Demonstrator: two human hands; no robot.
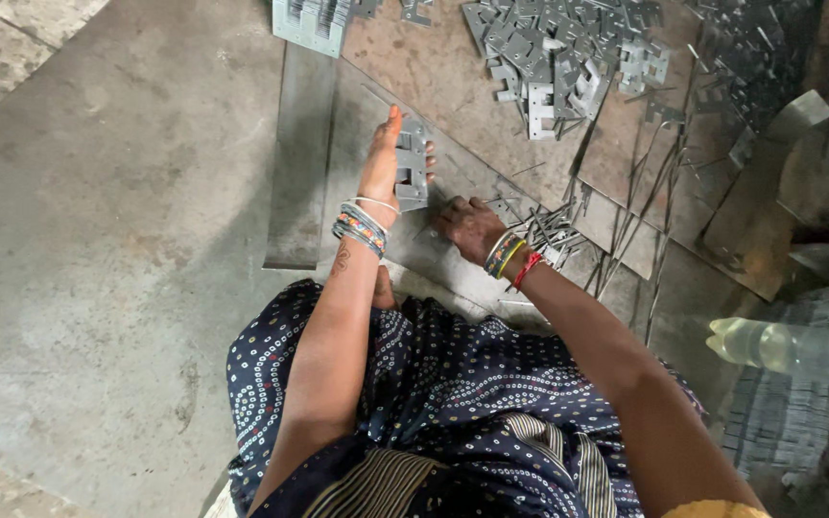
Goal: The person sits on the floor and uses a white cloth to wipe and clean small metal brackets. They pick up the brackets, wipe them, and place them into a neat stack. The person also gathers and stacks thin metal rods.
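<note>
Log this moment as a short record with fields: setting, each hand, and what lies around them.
Setting: person seated on a concrete floor, over a flat metal sheet
Left hand: grip closed on a stack of grey stamped metal plates, held on edge
Right hand: resting on the sheet beside thin metal strips
Beyond: heap of loose stamped plates
Right edge: clear plastic bottle

Head view. The left hand (383, 165) covers part of a stack of E-shaped metal plates (413, 169); its fingers are mostly hidden behind it. A second plate stack (311, 21) is cut off by the top edge. A clear plastic bottle (798, 347) runs off the right edge, blurred. Right-hand (467, 226) fingertips cannot be made out.
</note>
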